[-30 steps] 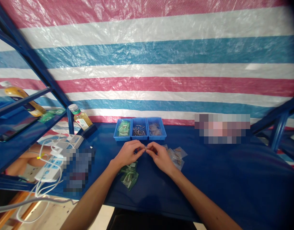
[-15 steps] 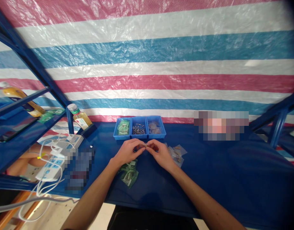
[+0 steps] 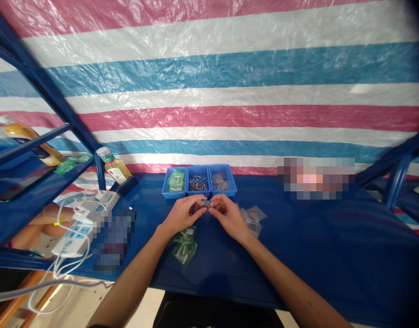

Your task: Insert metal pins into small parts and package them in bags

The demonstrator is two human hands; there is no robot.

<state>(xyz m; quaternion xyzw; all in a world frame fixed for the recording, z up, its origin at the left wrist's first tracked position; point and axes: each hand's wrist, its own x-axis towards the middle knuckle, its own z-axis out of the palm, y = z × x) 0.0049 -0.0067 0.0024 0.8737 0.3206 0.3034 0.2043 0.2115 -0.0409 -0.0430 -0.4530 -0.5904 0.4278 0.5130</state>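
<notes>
My left hand [image 3: 181, 214] and my right hand [image 3: 229, 217] meet in front of me above the blue-covered table [image 3: 298, 255]. Their fingertips pinch a small clear packet [image 3: 207, 204] with something metallic in it. Just beyond the hands stand three blue plastic bins: one holds green packets [image 3: 175, 181], one loose metal pins [image 3: 198, 181], and one clear bagged parts [image 3: 223, 181]. A pile of green packets [image 3: 184, 246] lies below my left wrist. Clear bags of metal pieces [image 3: 252, 221] lie beside my right hand.
A blue metal shelf [image 3: 34, 173] at the left holds a juice bottle [image 3: 21, 134]. A second bottle [image 3: 114, 166] stands on the table's far left. A white power strip [image 3: 72, 241] with white cables lies near the left edge. A striped tarpaulin [image 3: 209, 91] hangs behind.
Both hands have moved slightly up toward the bins and turned the small packet between their fingers, and it shows more clearly now. The view has shifted only slightly.
</notes>
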